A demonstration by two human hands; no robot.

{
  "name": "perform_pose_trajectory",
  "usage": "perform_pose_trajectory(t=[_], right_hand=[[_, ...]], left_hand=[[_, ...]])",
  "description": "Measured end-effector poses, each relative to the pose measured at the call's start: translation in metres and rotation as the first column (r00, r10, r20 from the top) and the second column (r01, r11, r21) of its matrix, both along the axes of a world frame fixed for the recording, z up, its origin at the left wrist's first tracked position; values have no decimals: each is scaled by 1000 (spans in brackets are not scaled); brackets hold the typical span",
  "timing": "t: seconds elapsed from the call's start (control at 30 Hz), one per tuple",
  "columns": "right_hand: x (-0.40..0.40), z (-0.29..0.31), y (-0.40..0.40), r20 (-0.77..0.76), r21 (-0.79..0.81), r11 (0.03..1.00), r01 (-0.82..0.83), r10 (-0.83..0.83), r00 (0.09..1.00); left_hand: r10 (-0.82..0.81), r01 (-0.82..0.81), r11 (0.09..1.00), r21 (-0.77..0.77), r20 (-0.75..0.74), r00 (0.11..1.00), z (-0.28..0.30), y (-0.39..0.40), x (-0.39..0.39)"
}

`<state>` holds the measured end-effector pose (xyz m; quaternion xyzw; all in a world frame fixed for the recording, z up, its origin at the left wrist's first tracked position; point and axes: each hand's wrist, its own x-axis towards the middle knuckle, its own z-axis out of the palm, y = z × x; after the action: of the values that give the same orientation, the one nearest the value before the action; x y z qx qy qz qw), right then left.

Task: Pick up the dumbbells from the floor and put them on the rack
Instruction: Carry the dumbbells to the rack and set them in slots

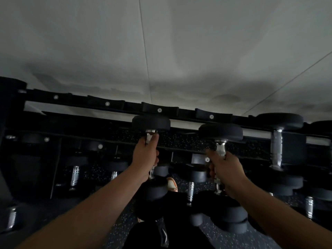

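Each of my hands holds a black dumbbell with a chrome handle in front of the black rack (pixel 115 105). My left hand (pixel 146 155) grips the handle of one dumbbell (pixel 151 123), whose far head sits just below the top rail's saddle. My right hand (pixel 224 168) is wrapped around a second dumbbell (pixel 220 132), held slightly lower and to the right. Both dumbbells point away from me, near heads down by my wrists. The scene is dim.
A dumbbell (pixel 277 141) rests on the top tier at the right. Several more dumbbells (pixel 74 175) lie on the lower tiers. Empty saddles (pixel 212 114) line the top rail. A white wall (pixel 161 51) stands behind the rack. My shoe (pixel 172 184) shows on the speckled floor.
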<state>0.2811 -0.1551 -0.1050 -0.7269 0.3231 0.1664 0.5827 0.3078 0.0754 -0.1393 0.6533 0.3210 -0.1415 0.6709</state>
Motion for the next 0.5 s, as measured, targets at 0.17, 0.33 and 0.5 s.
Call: perform_pose_trajectory(t=[0.17, 0.33, 0.5], right_hand=[[23, -13, -19, -31, 59, 997, 48, -46, 998], [37, -21, -32, -22, 49, 996, 77, -76, 997], [52, -28, -36, -26, 47, 995, 93, -92, 995]], left_hand=[[-40, 40, 999, 13, 6, 999, -12, -16, 48], [-49, 48, 996, 77, 6, 999, -21, -24, 84], [-60, 59, 986, 154, 0, 998, -31, -26, 97]])
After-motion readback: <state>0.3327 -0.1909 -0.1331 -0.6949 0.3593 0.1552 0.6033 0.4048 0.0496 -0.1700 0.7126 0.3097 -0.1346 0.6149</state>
